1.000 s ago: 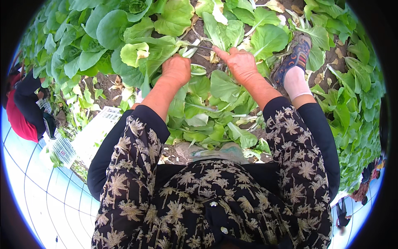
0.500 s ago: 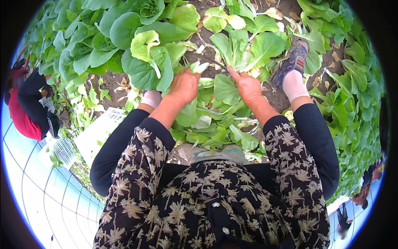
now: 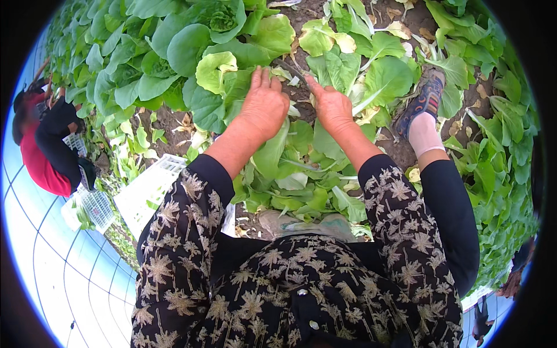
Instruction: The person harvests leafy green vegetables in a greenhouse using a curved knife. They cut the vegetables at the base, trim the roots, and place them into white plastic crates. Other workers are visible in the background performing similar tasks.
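My right hand [image 3: 333, 109] is closed around a knife, its handle hidden in the grip and the index finger stretched along it. The dark, narrow blade [image 3: 296, 72] points up and left, close to the soil. Beside it, my left hand [image 3: 264, 107] reaches forward with fingers stretched out against the base of a leafy green plant [image 3: 206, 101]; the palm side is hidden. A curled yellowish leaf [image 3: 214, 71] lies just left of those fingers. Cut leafy greens [image 3: 336, 72] with pale stalks lie beyond my right hand.
Loose leaves [image 3: 301, 197] cover the ground between my legs. My shoe [image 3: 423, 101] stands right of the greens. Dense plants [image 3: 139, 64] grow at left, more [image 3: 505, 168] at right. A white plastic crate [image 3: 148, 191] sits at left, near a person in red [image 3: 43, 156].
My left hand has moved forward and its fingers have straightened; the pale stalk beside it is no longer in sight. My right hand and the knife have shifted slightly forward and left.
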Tool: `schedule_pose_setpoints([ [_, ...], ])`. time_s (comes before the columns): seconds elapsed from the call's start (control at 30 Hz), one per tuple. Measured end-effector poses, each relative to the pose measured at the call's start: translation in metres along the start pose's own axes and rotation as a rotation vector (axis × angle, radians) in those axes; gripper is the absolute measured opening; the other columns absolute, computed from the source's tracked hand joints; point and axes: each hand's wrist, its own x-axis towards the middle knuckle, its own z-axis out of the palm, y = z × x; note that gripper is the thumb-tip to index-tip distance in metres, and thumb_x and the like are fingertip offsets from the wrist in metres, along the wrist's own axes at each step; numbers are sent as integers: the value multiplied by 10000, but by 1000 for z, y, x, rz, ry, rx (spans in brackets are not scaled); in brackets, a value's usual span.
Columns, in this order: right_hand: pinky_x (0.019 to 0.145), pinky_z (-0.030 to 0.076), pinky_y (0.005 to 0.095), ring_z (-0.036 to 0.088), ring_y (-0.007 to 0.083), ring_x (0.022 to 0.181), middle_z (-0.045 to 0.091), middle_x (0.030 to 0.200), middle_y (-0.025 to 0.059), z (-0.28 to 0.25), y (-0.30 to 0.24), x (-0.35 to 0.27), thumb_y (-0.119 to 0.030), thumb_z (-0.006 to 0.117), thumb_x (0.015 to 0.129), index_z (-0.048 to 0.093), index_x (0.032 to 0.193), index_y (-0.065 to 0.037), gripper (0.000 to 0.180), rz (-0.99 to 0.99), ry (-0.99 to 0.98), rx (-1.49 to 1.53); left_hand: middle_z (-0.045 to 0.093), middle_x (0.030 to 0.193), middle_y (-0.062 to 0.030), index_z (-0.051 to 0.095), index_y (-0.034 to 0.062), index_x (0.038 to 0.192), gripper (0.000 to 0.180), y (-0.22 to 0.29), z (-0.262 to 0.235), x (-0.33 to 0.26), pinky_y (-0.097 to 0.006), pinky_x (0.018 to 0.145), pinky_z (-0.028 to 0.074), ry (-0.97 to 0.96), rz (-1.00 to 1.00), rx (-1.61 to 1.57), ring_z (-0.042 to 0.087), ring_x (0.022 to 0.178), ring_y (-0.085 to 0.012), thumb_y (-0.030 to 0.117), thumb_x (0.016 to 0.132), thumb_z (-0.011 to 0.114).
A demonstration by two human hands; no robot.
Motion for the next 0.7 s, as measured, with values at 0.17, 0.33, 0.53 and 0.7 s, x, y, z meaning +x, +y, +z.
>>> schedule_pose_setpoints([
  [0.17,694,538,437,665,341,797,656,886,162,17,-4,14,-12,509,817,475,1378,-246,609,-62,-65,46,592,1150,-181,733,125,903,199,-27,14,8,-465,863,396,-244,-159,-46,523,1068,-325,152,737,627],
  [0.33,681,542,451,665,347,781,659,840,166,43,4,14,-17,500,814,457,1387,-167,594,-123,7,128,615,1074,-142,743,137,890,193,-28,15,15,-479,853,397,-295,-163,-21,523,1038,-310,158,741,623],
  [0.53,670,549,449,665,359,754,653,870,200,38,-13,-7,-17,496,816,433,1405,-149,606,-34,-72,103,639,1010,-155,694,76,849,147,-35,52,-10,-468,815,458,-91,-114,-132,603,961,-327,122,731,619],
  [0.7,680,537,470,647,380,737,632,813,201,42,-14,-12,-52,629,757,418,1419,-202,710,-26,-40,119,660,999,-160,676,56,916,186,-26,53,-18,-457,815,486,-140,-144,-130,630,972,-338,103,756,593],
])
